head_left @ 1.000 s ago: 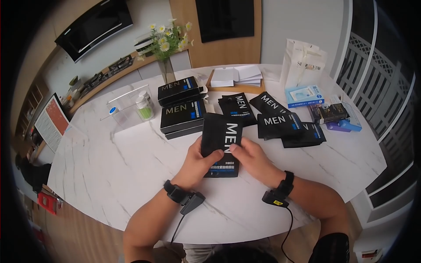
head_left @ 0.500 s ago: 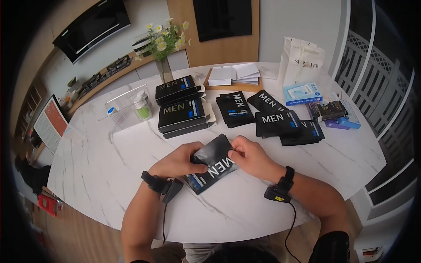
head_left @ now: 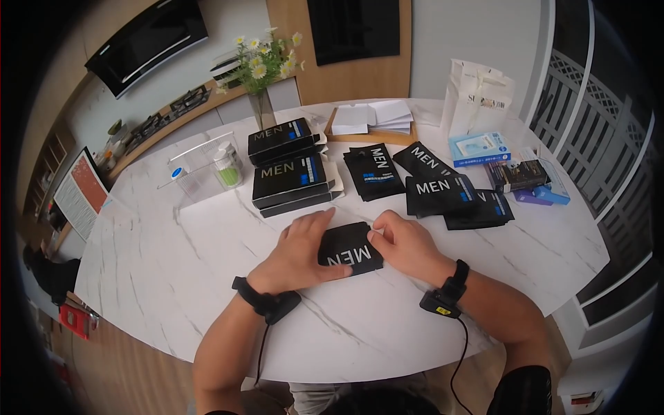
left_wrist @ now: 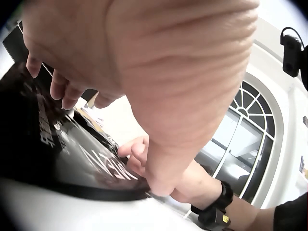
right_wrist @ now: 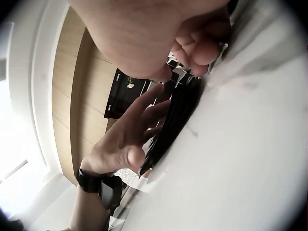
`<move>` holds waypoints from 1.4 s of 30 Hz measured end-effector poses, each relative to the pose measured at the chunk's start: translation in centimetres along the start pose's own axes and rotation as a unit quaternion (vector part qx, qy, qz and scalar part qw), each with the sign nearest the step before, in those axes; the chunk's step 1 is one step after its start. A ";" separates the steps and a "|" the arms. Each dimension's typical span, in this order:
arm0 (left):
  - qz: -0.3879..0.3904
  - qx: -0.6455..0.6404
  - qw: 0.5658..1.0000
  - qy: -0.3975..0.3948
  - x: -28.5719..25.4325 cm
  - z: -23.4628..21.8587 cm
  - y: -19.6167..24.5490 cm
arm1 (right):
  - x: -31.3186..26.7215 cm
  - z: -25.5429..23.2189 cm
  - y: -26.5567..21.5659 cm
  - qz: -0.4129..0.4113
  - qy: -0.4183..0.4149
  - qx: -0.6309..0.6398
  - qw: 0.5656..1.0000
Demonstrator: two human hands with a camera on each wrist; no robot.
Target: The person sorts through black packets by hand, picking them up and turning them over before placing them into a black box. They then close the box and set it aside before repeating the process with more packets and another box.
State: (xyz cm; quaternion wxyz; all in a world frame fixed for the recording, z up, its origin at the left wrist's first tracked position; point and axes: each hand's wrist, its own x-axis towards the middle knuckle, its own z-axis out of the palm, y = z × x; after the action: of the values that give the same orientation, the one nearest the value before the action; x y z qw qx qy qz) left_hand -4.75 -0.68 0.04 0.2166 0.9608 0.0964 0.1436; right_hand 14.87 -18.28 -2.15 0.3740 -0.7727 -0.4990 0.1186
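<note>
Stack of black MEN sachets (head_left: 351,242): lying on the worktop (head_left: 360,339). Left hand (head_left: 297,254): fingers straight across the stack's left side, presumably steadying it. Right hand (head_left: 404,241): fingers curled at the stack's right edge, perhaps keeping layers even; gripping or not, cannot tell. MEN boxes (head_left: 287,181): beyond the stack.

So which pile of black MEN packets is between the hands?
The frontmost pile, with the left hand over it and the right hand beside it; the other piles lie farther back, untouched.
</note>
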 end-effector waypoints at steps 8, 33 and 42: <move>-0.045 0.080 0.996 -0.015 0.6 0.2 1.6 | 0.1 0.0 0.7 -0.020 0.001 -0.013 1.000; 0.032 0.040 0.998 0.031 0.8 0.3 1.8 | 0.7 0.7 2.2 -0.017 0.042 0.122 0.992; 0.086 0.018 0.993 0.082 1.0 0.5 2.8 | 1.2 1.8 3.1 -0.052 0.041 0.210 0.976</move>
State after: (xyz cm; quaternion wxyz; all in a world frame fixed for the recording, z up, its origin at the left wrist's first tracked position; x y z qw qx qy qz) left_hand -3.29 -3.07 1.12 0.1773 0.9544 0.0337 0.2379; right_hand 16.50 -17.09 -5.32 0.5535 -0.6541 -0.4870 0.1692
